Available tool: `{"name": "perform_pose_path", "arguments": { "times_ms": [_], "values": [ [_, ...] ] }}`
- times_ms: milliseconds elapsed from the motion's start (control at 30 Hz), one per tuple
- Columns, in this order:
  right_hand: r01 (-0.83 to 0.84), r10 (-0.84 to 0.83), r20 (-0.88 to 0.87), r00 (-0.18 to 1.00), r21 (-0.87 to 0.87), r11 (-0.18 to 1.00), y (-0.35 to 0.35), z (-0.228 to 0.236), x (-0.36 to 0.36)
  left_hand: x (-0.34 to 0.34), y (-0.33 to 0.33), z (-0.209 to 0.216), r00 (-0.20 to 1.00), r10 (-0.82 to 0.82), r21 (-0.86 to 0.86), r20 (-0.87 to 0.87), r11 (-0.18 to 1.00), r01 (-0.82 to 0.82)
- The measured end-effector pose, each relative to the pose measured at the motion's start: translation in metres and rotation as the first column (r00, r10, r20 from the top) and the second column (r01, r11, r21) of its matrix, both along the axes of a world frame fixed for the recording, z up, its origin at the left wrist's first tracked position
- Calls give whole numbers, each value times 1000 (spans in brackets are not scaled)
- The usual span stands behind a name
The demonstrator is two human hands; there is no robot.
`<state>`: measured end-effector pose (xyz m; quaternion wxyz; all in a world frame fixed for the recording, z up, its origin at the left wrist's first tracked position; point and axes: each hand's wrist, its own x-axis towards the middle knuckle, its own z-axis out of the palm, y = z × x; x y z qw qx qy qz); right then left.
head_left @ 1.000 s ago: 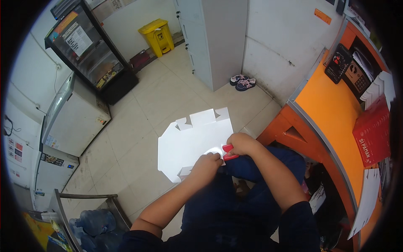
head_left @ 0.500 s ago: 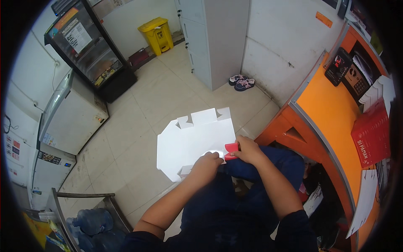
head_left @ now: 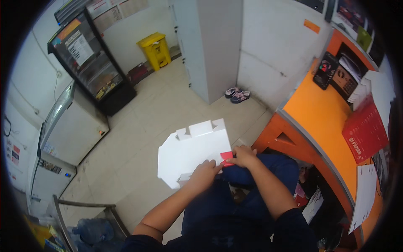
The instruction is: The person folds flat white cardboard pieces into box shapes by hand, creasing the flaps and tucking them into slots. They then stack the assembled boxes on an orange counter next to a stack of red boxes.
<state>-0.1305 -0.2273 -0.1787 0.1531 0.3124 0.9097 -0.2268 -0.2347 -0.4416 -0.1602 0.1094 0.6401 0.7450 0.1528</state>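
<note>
A flat white cardboard box blank [head_left: 191,153] with cut tabs along its edges lies over my lap, its inner side up. At its near right corner a red-faced flap [head_left: 226,158] is folded inward. My right hand [head_left: 244,156] grips that corner, thumb on the red flap and fingers behind the board. My left hand [head_left: 204,173] lies over the near edge, its fingertips at the red flap and the fold beside it. Part of the near edge is hidden under my left hand.
On my right is an orange counter [head_left: 308,98] with a red printed box [head_left: 365,130], flat white blanks [head_left: 363,195] and a black handheld device [head_left: 326,70]. A grey locker [head_left: 214,50], shoes [head_left: 237,95], yellow bin [head_left: 156,51], display fridge [head_left: 90,59] and water bottles [head_left: 94,230] stand around.
The view has tilted up, so the room sits lower in the picture. My left fingers have moved closer to the red flap, which lies flatter against the board.
</note>
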Motion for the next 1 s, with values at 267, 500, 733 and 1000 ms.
{"name": "perform_pose_path", "arguments": {
  "times_ms": [267, 500, 733, 1000],
  "values": [
    [35, -33, -75, 997, 32, 999, -21, 11, 5, 12, 10, -1, 967, -39, -128, -253, 992, 7],
    [60, -142, -153, 978, -445, 893, -2, 12, -10, 28, -23, -23, 947, 37, 117, -319, 993, 1],
    [-77, -322, -506, 800, -619, 782, -6, -32, -32, 40, -48, -12, 978, 206, 359, -22, 915, -185],
    [-192, -502, -482, 718, -831, 522, -62, 10, 1, 41, -78, -11, 989, 143, 477, -40, 872, -107]
  ]
}}
